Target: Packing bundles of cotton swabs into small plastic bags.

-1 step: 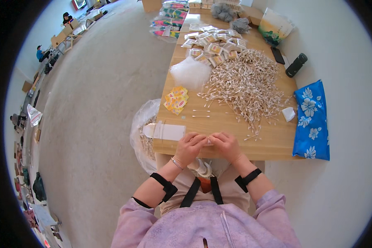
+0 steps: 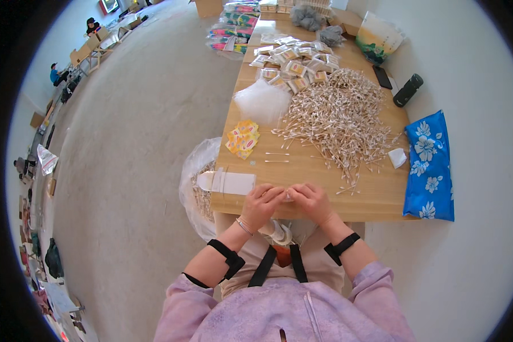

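My left hand (image 2: 261, 204) and my right hand (image 2: 309, 200) meet fingertip to fingertip at the table's near edge. Both are closed, pinching a small whitish, shiny thing (image 2: 288, 197) between them; the fingers cover most of it, so its kind is unclear. Just left of my left hand lies a white card strip (image 2: 238, 183) with a band across it. Beyond the hands, two single cotton swabs (image 2: 277, 161) lie side by side. Farther right spreads a big heap of loose cotton swabs (image 2: 342, 114). Yellow printed cards (image 2: 243, 138) sit in a small pile at the table's left edge.
A stack of clear plastic bags (image 2: 262, 101) and several filled packs (image 2: 296, 68) lie farther back on the table (image 2: 313, 205). Along the right stand a black bottle (image 2: 408, 90), a phone (image 2: 382, 76) and a blue flowered pouch (image 2: 429, 165). A plastic sack of swabs (image 2: 202, 191) stands at left.
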Demonstrator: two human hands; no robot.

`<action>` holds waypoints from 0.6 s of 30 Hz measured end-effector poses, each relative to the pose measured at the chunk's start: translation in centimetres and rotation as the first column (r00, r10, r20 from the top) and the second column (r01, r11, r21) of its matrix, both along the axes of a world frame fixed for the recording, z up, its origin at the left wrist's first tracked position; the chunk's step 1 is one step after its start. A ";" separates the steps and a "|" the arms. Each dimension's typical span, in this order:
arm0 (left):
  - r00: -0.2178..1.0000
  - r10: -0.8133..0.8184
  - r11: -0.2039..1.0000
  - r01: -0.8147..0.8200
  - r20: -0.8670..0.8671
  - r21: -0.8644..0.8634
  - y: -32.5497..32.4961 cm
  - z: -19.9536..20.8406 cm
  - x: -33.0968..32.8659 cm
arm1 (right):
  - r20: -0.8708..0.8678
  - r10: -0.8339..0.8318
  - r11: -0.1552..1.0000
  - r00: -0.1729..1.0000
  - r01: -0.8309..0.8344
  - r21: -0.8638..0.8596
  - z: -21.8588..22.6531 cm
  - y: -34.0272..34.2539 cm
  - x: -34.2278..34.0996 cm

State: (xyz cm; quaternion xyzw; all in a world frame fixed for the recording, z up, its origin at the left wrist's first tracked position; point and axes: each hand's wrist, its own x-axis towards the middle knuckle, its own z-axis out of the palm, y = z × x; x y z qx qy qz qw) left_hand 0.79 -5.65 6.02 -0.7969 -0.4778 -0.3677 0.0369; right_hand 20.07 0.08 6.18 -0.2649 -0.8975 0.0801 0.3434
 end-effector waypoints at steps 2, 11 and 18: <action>0.999 0.000 1.000 0.001 -0.048 0.010 -0.2 0.2 0.1 | 0.019 -0.040 0.985 0.999 0.036 0.166 -0.3 0.1 0.0; 0.738 0.357 0.919 -0.167 0.572 -0.358 -0.4 -5.7 -2.6 | 0.024 -0.116 0.687 0.993 0.098 -0.720 0.3 1.5 -0.8; 0.492 0.535 0.798 -0.029 0.687 -0.601 0.7 -5.1 -3.1 | -0.325 -0.522 0.389 0.789 -0.119 -0.914 4.4 12.3 -1.9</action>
